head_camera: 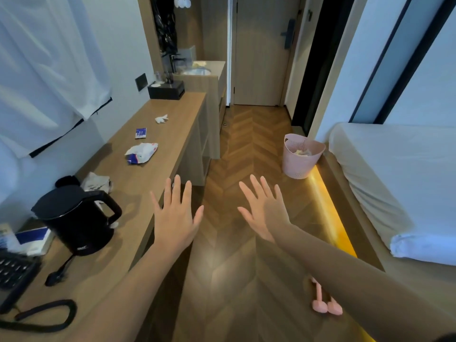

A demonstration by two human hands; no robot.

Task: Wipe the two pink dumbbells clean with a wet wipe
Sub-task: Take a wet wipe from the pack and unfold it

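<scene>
Two pink dumbbells (325,303) lie side by side on the wooden floor at the lower right, partly hidden under my right forearm. My left hand (176,215) and my right hand (262,208) are both held out in front of me with fingers spread, holding nothing, well above and ahead of the dumbbells. A white and blue wet wipe pack (142,153) lies on the long wooden desk (172,114) to the left, with a small blue sachet (141,133) beyond it. A crumpled white wipe (161,118) sits farther along the desk.
A black kettle (76,218), a telephone (14,270) with coiled cord and papers crowd the desk's near end. A black tissue box (166,89) stands at its far end. A pink bin (301,155) stands by the bed (399,183) on the right.
</scene>
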